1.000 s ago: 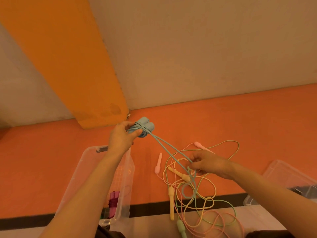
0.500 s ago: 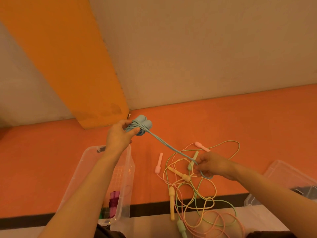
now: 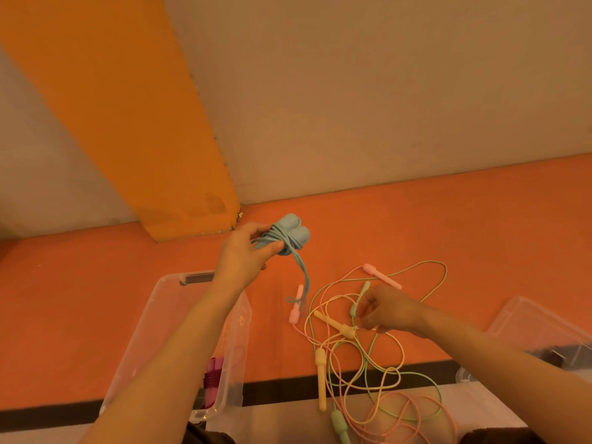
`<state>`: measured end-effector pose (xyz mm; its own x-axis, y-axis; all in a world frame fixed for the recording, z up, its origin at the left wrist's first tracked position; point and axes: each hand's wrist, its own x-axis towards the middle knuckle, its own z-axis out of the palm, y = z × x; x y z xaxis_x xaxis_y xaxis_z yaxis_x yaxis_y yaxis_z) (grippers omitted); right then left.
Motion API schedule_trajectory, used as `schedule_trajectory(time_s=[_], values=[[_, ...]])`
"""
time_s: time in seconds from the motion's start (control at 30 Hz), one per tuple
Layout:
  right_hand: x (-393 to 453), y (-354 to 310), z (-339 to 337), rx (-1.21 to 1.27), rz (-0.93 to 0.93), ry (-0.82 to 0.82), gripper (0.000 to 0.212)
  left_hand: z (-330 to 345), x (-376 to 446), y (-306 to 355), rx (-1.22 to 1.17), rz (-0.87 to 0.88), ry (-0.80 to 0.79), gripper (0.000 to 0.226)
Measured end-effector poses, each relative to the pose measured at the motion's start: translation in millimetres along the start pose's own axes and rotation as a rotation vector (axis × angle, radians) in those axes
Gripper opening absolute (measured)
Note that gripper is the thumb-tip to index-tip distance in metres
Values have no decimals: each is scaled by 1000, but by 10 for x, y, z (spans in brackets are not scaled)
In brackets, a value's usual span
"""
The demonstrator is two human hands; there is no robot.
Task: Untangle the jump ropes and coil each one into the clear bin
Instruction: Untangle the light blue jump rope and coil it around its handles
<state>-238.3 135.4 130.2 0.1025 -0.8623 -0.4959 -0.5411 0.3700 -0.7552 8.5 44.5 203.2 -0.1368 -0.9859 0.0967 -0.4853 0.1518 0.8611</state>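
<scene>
While our left hand (image 3: 245,257) grips the blue jump rope (image 3: 286,235), with fingers and thumb curled round its wound cord and two pale blue handles, we hold the bundle up above the orange floor (image 3: 448,225), just beyond the far end of the clear bin (image 3: 153,315). A short loose tail of blue cord hangs down from the bundle and ends near a pink handle (image 3: 296,307) lying on the floor.

Our right hand (image 3: 389,310) hovers over the tangle, fingers curled; we cannot tell whether it pinches a cord or holds nothing. Just beside it lie a green handle (image 3: 360,298) and a yellow handle (image 3: 334,325). The tangle itself is made of pink, yellow and green ropes (image 3: 368,373) looped over one another, spreading from the orange floor across a black stripe (image 3: 288,390) onto a paler strip nearer us. A second yellow handle (image 3: 321,379) crosses the stripe, another pink handle (image 3: 381,277) lies at the far side, and a second green handle (image 3: 339,424) sits at the bottom edge.

Our left forearm crosses over the clear bin, which sits to the left of the tangle; inside it, near its right wall, we see a magenta coiled rope (image 3: 213,378). Another clear container (image 3: 541,328) sits well apart at the right edge.
</scene>
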Motion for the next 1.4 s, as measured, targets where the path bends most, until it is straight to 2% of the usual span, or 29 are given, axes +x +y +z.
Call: schedule_trajectory(time_s=[0.13, 0.2, 0.27, 0.37, 0.53, 0.8, 0.93, 1.03, 1.13, 1.2, 1.3, 1.4], values=[[52, -273, 90, 96, -223, 303, 12, 62, 1, 5, 19, 13, -35, 39], [45, -466, 140, 213, -307, 357, 5, 95, 5, 22, 30, 23, -36, 37], [19, -642, 204, 391, -345, 294, 14, 129, 0, 42, 37, 36, -36, 36], [-16, -790, 278, 530, -348, 179, 12, 182, -16, 39, 49, 53, -53, 37], [4, -759, 279, 505, -352, 193, 5, 206, -34, 43, 2, 42, -83, 38], [-94, -661, 347, 362, -383, 160, 23, 204, -45, 30, -3, -2, -92, 38], [-124, -658, 285, 383, -374, 181, 15, 214, -76, 51, -18, -23, -105, 39], [-118, -626, 233, 281, -360, 240, 12, 227, -101, 94, -56, -14, -144, 38], [-104, -572, 201, 277, -272, 171, 19, 230, -118, 110, -87, -13, -154, 37], [-107, -552, 204, 392, -179, 76, 20, 224, -129, 122, -111, -18, -159, 38], [-96, -496, 194, 627, -77, -47, 10, 212, -142, 156, -149, -39, -167, 36], [-115, -465, 158, 766, 23, -118, 15, 157, -156, 220, -220, -80, -153, 29]])
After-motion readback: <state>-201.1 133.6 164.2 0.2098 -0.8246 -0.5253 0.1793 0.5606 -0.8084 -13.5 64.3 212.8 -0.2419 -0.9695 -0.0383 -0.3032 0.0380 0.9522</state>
